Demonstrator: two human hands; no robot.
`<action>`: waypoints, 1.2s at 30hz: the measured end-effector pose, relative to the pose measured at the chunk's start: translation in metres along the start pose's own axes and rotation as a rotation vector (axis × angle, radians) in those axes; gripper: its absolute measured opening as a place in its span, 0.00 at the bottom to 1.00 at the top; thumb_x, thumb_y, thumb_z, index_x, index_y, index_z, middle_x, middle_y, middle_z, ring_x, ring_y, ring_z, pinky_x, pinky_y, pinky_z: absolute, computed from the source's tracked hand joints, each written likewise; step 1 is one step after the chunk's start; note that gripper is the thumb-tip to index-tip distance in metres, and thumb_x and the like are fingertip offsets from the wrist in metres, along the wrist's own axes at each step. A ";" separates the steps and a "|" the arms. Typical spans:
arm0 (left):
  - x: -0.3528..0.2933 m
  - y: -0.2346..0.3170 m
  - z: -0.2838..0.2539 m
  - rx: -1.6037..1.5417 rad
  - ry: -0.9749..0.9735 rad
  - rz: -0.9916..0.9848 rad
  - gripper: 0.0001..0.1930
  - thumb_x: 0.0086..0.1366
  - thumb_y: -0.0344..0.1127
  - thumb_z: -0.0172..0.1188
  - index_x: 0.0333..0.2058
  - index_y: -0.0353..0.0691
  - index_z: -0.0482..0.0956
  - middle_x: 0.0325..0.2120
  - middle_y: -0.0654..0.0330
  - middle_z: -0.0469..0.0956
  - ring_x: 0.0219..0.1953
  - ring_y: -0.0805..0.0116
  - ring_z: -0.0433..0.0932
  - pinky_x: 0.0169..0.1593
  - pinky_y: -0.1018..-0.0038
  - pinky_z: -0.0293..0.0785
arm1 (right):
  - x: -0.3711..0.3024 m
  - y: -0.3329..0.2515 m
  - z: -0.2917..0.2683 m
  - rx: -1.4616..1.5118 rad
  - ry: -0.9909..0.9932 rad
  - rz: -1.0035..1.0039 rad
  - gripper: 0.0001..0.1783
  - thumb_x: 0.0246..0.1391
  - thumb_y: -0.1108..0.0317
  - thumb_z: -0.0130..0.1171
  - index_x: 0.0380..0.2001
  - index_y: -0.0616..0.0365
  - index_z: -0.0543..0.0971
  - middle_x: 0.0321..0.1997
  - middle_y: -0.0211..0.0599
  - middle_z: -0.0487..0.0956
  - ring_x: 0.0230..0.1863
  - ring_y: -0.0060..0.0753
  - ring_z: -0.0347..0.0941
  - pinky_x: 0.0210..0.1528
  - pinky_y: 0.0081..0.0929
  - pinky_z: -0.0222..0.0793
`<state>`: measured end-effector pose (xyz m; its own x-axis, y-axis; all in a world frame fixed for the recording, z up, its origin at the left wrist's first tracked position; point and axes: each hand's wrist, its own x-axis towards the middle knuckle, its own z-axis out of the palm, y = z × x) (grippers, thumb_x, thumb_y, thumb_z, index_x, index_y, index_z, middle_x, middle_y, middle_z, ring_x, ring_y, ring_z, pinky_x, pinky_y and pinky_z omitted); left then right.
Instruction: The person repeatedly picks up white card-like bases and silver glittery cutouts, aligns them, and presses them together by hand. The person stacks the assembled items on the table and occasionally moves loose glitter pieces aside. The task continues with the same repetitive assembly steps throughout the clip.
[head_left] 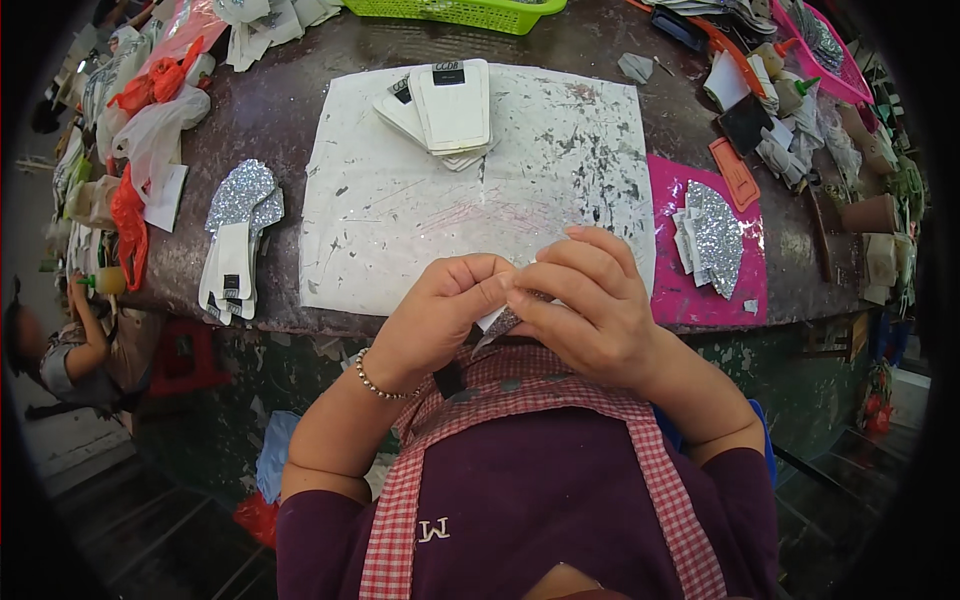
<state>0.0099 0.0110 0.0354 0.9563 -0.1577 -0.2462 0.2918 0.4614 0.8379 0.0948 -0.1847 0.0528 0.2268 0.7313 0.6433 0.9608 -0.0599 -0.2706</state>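
My left hand [448, 305] and my right hand [590, 300] meet over the table's front edge, just above my checked apron. Pinched between their fingertips is a silver glitter piece [495, 330] with some white showing; my fingers hide most of it. Beyond my hands lies a worn white sheet [390, 200], and at its far side rests a stack of white shoe-upper-like flat pieces [455, 110] with dark labels. Left of the sheet is a pile of silver glitter pieces [243, 197] with white tongues. Fan-shaped glitter pieces [716, 235] lie on a magenta mat [670, 290] at the right.
A lime green basket [450, 8] stands at the far edge, a pink basket [848, 85] at the far right. Red plastic bags [130, 230] and scraps crowd the left. An orange card [735, 173] overlaps the mat. Another person [85, 350] sits at the left.
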 end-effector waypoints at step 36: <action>-0.034 -0.037 0.022 -0.491 0.099 -0.064 0.10 0.79 0.39 0.50 0.43 0.41 0.75 0.33 0.69 0.76 0.32 0.85 0.74 0.37 0.84 0.73 | 0.011 -0.020 -0.003 0.216 0.006 -0.033 0.11 0.38 0.68 0.65 0.29 0.58 0.79 0.37 0.37 0.81 0.38 0.41 0.79 0.41 0.37 0.77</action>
<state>-0.0334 -0.0201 0.0238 0.9263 -0.1269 -0.3546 0.3018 0.8136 0.4971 0.0788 -0.1773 0.0674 0.1969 0.7265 0.6584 0.9116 0.1114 -0.3956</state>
